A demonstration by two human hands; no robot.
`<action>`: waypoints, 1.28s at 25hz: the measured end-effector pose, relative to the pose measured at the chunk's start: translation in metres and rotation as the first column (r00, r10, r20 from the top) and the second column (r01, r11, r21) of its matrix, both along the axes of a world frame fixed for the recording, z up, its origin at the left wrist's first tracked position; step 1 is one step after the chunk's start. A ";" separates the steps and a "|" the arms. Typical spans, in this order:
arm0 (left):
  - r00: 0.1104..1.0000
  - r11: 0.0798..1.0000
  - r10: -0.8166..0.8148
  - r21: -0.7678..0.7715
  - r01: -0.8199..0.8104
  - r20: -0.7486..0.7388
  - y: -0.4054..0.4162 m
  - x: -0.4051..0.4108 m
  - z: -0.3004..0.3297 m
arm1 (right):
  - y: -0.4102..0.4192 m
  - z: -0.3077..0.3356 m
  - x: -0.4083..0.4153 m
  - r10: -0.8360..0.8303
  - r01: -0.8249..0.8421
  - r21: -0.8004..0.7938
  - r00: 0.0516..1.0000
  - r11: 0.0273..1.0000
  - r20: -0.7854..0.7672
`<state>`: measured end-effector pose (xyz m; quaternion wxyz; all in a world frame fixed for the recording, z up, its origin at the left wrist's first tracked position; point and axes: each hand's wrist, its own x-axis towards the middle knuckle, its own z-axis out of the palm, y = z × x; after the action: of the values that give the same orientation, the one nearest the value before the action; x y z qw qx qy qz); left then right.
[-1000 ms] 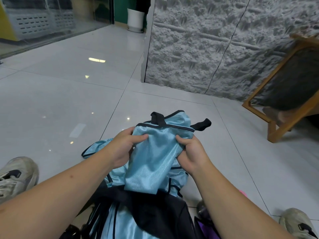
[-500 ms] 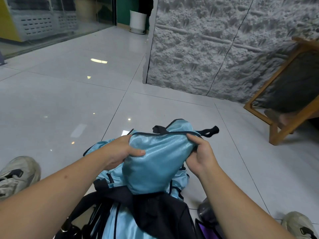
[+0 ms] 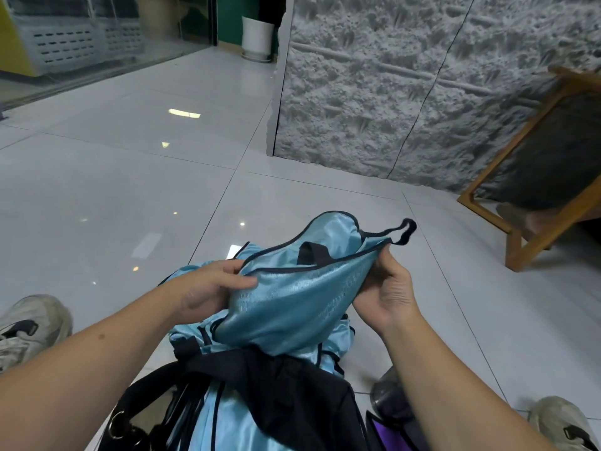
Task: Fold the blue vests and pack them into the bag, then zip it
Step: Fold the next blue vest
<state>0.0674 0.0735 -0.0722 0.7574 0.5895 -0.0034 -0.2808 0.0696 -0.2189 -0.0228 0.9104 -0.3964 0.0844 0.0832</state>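
a: item one, task state?
b: one blue vest [image 3: 302,297] is held above the bag [image 3: 292,392], part folded, its dark-trimmed edge stretched between both hands. the left hand [image 3: 208,288] has its grip closed on the vest's left edge, thumb on top. the right hand [image 3: 387,297] has its grip pinched on the right corner, just below a black strap loop [image 3: 405,231].

a: packed so far?
b: more blue fabric [image 3: 227,418] is seen inside the open black bag, and another bunch [image 3: 331,340] lies under the held vest. how many vests these make cannot be told. the fold is judged unfinished; packing and zipping are judged still to be done. the zip itself is not made out.

a: surroundings, left to right?
b: a worn shoe [image 3: 29,327] on the tiled floor [image 3: 130,190]; bag handles with a metal ring [image 3: 117,421]; a purple item [image 3: 393,431] beside the bag; a second shoe [image 3: 562,421]; a wooden frame [image 3: 533,203] against the textured wall [image 3: 390,92].

a: obstructions?
b: the bag's black flap [image 3: 279,379] lies across the opening and is judged likely to need lifting aside.
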 end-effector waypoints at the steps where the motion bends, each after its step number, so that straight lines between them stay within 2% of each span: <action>1: 1.000 0.997 0.003 0.074 -0.004 0.007 -0.002 0.000 0.001 | -0.001 0.002 -0.002 0.032 -0.032 -0.010 0.999 0.999 -0.001; 3: 0.996 0.986 0.092 0.140 -0.092 0.007 -0.005 -0.001 0.003 | 0.000 0.004 -0.005 0.092 -0.094 -0.048 0.995 0.994 -0.029; 5: 0.975 0.974 0.217 0.079 -0.214 -0.037 -0.003 -0.002 0.005 | 0.002 0.004 -0.006 0.107 -0.111 -0.087 0.993 0.990 -0.047; 7: 0.941 0.945 0.328 0.038 -0.326 -0.083 0.002 -0.002 0.008 | 0.001 0.002 -0.005 0.048 -0.052 -0.135 0.998 0.989 -0.029; 10: 0.867 0.877 0.480 0.093 -0.472 -0.135 0.010 0.000 0.004 | -0.006 -0.001 -0.002 -0.038 0.038 -0.182 0.999 0.983 0.004; 13: 0.821 0.837 0.545 0.173 -0.519 -0.171 0.015 0.004 -0.007 | -0.011 -0.002 0.004 -0.056 0.067 -0.204 0.997 0.977 0.059; 17: 0.778 0.778 0.618 0.228 -0.585 -0.114 0.016 0.009 -0.012 | -0.017 0.002 0.010 -0.132 0.148 -0.167 0.986 0.975 0.105; 19: 0.758 0.750 0.645 0.269 -0.604 -0.099 0.016 0.013 -0.016 | -0.018 0.004 0.012 -0.144 0.167 -0.225 0.983 0.960 0.115; 21: 0.778 0.716 0.628 0.401 -0.572 -0.011 0.012 0.015 -0.017 | -0.015 0.007 0.011 -0.104 0.143 -0.284 0.983 0.948 0.149; 22: 0.810 0.662 0.580 0.530 -0.530 0.085 0.007 0.013 -0.014 | -0.011 0.009 0.009 -0.077 0.129 -0.314 0.982 0.941 0.173; 23: 0.837 0.550 0.506 0.670 -0.499 0.209 -0.001 0.011 -0.010 | -0.006 0.010 0.006 -0.053 0.116 -0.342 0.981 0.933 0.186; 24: 0.840 0.433 0.422 0.738 -0.517 0.341 -0.010 0.008 -0.004 | 0.000 0.011 0.003 -0.021 0.094 -0.367 0.980 0.926 0.196; 25: 0.817 0.436 0.329 0.691 -0.577 0.474 -0.022 0.003 0.003 | 0.006 0.011 -0.001 0.015 0.073 -0.406 0.978 0.911 0.209; 26: 0.794 0.547 0.242 0.597 -0.587 0.558 -0.036 -0.003 0.015 | 0.013 0.010 -0.005 0.070 0.051 -0.473 0.969 0.880 0.235; 27: 0.776 0.707 0.192 0.463 -0.534 0.601 -0.051 -0.010 0.027 | 0.018 0.008 -0.008 0.142 0.046 -0.570 0.950 0.820 0.280; 28: 0.798 0.823 0.158 0.369 -0.431 0.581 -0.063 -0.014 0.037 | 0.025 0.004 -0.012 0.222 0.047 -0.669 0.924 0.742 0.312; 29: 0.838 0.886 0.136 0.314 -0.341 0.528 -0.074 -0.016 0.045 | 0.031 -0.001 -0.018 0.304 0.039 -0.744 0.897 0.667 0.319; 30: 0.883 0.909 0.094 0.322 -0.265 0.460 -0.079 -0.016 0.049 | 0.036 -0.007 -0.025 0.371 0.006 -0.798 0.883 0.602 0.287; 32: 0.934 0.880 -0.065 0.461 -0.113 0.353 -0.077 -0.012 0.047 | 0.044 -0.022 -0.038 0.451 -0.105 -0.835 0.874 0.539 0.181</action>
<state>0.0557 -0.0031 -0.0252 0.5803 0.7975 -0.0650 -0.1516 0.0313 -0.1749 -0.0445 0.6032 -0.7801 -0.1286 0.1052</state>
